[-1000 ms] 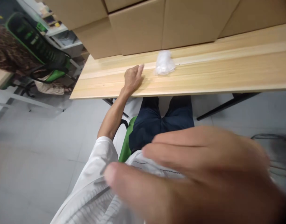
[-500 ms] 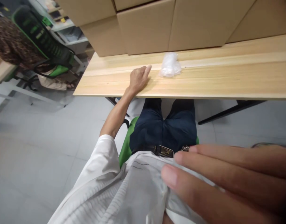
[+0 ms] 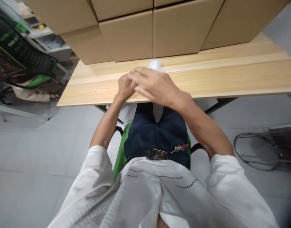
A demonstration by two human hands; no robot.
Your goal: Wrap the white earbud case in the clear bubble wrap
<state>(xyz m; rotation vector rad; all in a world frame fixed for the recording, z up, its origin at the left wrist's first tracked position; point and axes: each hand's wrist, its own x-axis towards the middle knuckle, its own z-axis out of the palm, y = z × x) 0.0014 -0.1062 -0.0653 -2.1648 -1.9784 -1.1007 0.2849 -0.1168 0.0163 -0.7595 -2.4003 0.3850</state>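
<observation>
On the wooden table [image 3: 214, 77] near its front edge, my left hand [image 3: 126, 86] rests with its fingers curled closed. Whether anything is inside it is hidden. My right hand [image 3: 158, 86] hovers over the table with fingers stretched out and slightly apart, its fingertips reaching the left hand's knuckles. Nothing shows in the right hand, which is a little blurred. Just behind it lies a crumpled, whitish clear plastic bag [image 3: 156, 65], partly covered by that hand.
Large cardboard boxes [image 3: 176, 34] stand along the back of the table. At left are a black and green office chair [image 3: 19, 47] with a person in it and a shelf [image 3: 44, 33]. A round metal-framed stool [image 3: 257, 150] is on the floor at right. Keys [image 3: 177, 148] hang at my belt.
My right hand has moved from close to the camera out over the table, beside my left hand. It now hides part of the plastic bag. The camera view has shifted right.
</observation>
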